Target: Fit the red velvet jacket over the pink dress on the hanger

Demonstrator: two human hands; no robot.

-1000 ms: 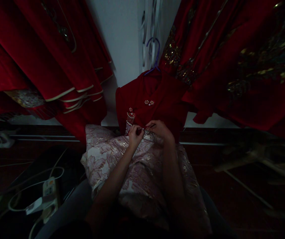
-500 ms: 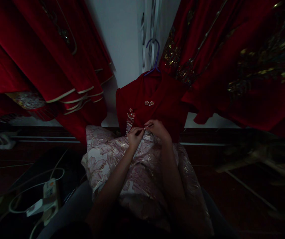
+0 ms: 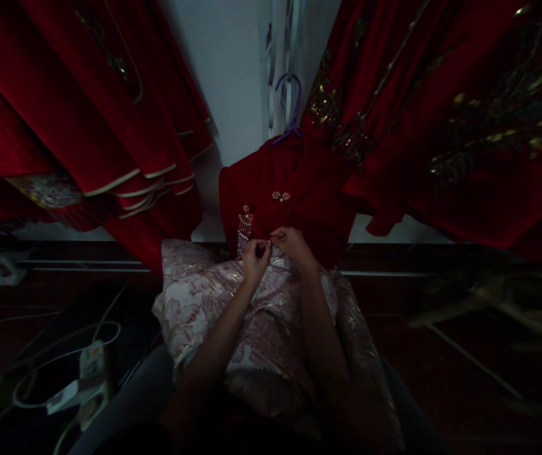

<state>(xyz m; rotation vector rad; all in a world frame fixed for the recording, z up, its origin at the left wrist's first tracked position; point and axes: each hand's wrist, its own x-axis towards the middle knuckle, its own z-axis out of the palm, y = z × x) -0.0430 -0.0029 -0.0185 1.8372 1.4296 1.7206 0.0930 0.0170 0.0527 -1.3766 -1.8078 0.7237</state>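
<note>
Over my lap lies a pink and white floral fabric (image 3: 209,284) with shiny threads. At its far edge my left hand (image 3: 256,260) and my right hand (image 3: 292,245) meet, thumb and fingers pinched. Something tiny and pale sits between the fingertips; it looks like small beads, too small to name surely. Just beyond the hands hangs a red garment (image 3: 328,202) on a purple hanger (image 3: 294,114). A beaded tassel ornament (image 3: 245,227) and a flower-shaped bead clasp (image 3: 280,196) decorate its front.
Red garments with pale trim (image 3: 124,126) hang at left, and red garments with gold sequins (image 3: 394,164) at right. A power strip (image 3: 93,379) with white cables lies low on the left. Wooden bars (image 3: 484,303) stand at the right.
The whole view has shifted slightly. My hands stay together at the fabric's edge, fingers still pinched, with only a small movement of the fingertips.
</note>
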